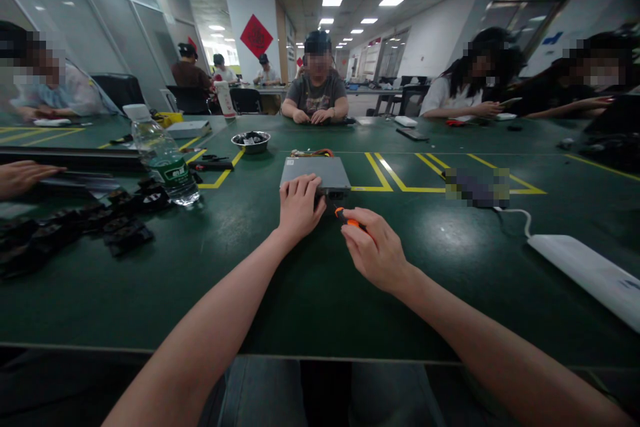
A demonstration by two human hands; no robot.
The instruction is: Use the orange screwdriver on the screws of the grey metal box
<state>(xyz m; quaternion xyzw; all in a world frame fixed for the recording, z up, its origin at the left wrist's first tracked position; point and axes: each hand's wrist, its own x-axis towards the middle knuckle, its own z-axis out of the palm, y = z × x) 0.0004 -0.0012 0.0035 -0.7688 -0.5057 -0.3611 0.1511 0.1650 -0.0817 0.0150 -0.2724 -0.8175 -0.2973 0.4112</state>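
We're spreading our left hand [300, 205] over the metal box [323, 170] — our right hand [377, 250], nearer the desk's front edge [310, 347], pinching an orange tool [340, 213].

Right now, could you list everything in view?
Metal box: one, grey, mid-table
Tool: one, orange and black, beside box
Wires: several, multicoloured, behind box
Bottle: one, clear, green-labelled, left
Bowl: one, silver, left of centre
Loose parts: many, black, left
Flat case: one, white, right
Blurred object: one, dark, right
Phone: one, dark, far side
Tape: several, yellow, on table
Wall diamond: one large, red, background
Lights: several, white, ceiling
Table: one, green, foreground
People: several, mixed clothing, around
Left hand: one, bare, on metal box
Right hand: one, bare, holding tool
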